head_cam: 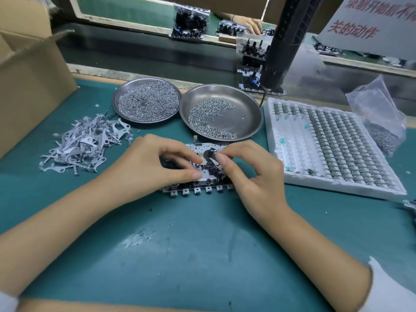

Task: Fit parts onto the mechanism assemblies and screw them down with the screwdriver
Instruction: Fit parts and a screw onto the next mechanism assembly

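Observation:
A metal mechanism assembly [202,185] with black parts and a row of square tabs lies flat on the green mat in front of me. My left hand [155,163] rests on its left half, thumb and fingers pressing on the plate. My right hand [249,170] pinches a small thin metal lever part [215,162] with thumb and forefinger, right over the black hub at the assembly's middle. A black powered screwdriver [286,41] hangs from above at the back right, its tip near a stack of assemblies. Neither hand touches it.
A heap of grey metal levers [83,143] lies at left beside a cardboard box [29,86]. Two steel dishes of screws [146,101] [220,113] stand behind the assembly. A white foam tray [333,145] of small parts and a plastic bag [380,118] fill the right. Another person's hand [249,23] works at the far bench.

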Tool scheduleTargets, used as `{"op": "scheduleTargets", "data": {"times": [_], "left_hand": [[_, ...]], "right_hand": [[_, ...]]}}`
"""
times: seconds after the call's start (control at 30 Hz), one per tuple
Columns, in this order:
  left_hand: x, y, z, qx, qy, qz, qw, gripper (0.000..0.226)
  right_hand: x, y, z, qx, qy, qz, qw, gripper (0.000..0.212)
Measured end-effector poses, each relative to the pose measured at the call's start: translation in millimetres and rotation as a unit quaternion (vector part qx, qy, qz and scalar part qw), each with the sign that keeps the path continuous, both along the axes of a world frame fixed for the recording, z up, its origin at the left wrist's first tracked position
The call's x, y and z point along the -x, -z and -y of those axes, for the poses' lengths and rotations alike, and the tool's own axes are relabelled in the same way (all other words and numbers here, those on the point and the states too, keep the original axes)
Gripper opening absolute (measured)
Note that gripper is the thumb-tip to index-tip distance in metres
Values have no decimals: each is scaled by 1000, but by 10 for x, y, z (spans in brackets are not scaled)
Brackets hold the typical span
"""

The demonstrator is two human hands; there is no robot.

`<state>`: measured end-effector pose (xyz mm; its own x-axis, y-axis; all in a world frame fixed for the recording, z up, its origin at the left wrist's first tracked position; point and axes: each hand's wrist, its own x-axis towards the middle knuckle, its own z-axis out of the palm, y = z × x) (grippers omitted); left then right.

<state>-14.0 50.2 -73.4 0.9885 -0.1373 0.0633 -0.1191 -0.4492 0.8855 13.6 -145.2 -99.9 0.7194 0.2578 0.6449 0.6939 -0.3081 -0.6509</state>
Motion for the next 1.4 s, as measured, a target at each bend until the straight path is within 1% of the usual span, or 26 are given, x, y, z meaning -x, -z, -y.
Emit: {"op": "scheduleTargets", "data": {"times": [0.1, 0.17, 0.23, 0.27, 0.33, 0.37, 0.4, 0.47, 0.53, 0.57, 0.63, 0.73, 0.83, 1.0, 1.03, 1.07, 1.13, 1.17, 1.23, 1.3, 1.37, 1.4], "left_hand": [[8, -13, 4, -26, 8, 46, 999, 25], [-11, -22, -12, -40, -5, 87, 995, 27], [-80, -24, -65, -53, -52, 150, 986, 22], [-138, -31, -109, -70, -90, 187, 976, 19], [-306, -57, -244, -140, -173, 229, 948, 18], [-410, -71, -320, -188, -201, 224, 935, 19], [-519, -79, -391, -240, -216, 200, 925, 23], [-720, -92, -485, -339, -215, 119, 908, 33], [-841, -96, -483, -381, -207, 43, 900, 37], [-880, -85, -466, -384, -211, 26, 898, 35], [-912, -67, -434, -375, -242, 36, 894, 26], [-878, -53, -424, -356, -283, 88, 886, 7], [-850, -23, -434, -360, -294, 122, 877, 8], [-828, 10, -428, -354, -299, 147, 874, 13], [-815, 2, -417, -334, -298, 159, 880, 13], [-788, -16, -392, -289, -294, 172, 895, 13], [-669, -52, -293, -169, -276, 189, 927, 8], [-587, -55, -231, -126, -264, 198, 935, 6], [-424, -31, -101, -59, -236, 207, 948, 12], [-305, 14, 10, 19, -212, 198, 957, 20], [-261, 62, 84, 59, -201, 191, 959, 20], [-258, 88, 111, 65, -198, 188, 960, 18]], "right_hand": [[-7, 0, -2, -15, 19, -4, 1000, 5], [-10, -1, -10, -23, 21, 2, 1000, 5], [-15, 2, -13, -30, 20, 6, 999, 6], [-18, 3, -11, -35, 21, 6, 999, 6], [-25, 7, -10, -43, 23, 0, 999, 7], [-29, 8, -10, -46, 22, -4, 999, 7], [-33, 9, -10, -48, 21, -6, 999, 7], [-33, 11, -11, -51, 18, -9, 998, 7], [-36, 15, -10, -52, 11, -12, 999, 7], [-39, 16, -10, -51, 7, -12, 999, 7], [-46, 22, -12, -47, 0, -11, 999, 7], [-54, 26, -15, -37, -3, 0, 999, 9], [-45, 28, -15, -35, -8, 6, 999, 10], [-39, 22, -10, -34, -10, -8, 999, 9], [-41, 23, -9, -33, -9, -9, 999, 9], [-43, 23, -9, -34, -7, -7, 999, 9], [-48, 29, -4, -35, 1, -2, 999, 9], [-53, 32, -3, -33, 6, -1, 999, 8], [-67, 27, -2, -18, 17, -2, 1000, 7], [-109, -14, -2, 20, 41, 20, 999, 12], [-226, -106, -11, 66, 70, 34, 995, 19], [-308, -168, -19, 93, 82, 15, 992, 24]]}}
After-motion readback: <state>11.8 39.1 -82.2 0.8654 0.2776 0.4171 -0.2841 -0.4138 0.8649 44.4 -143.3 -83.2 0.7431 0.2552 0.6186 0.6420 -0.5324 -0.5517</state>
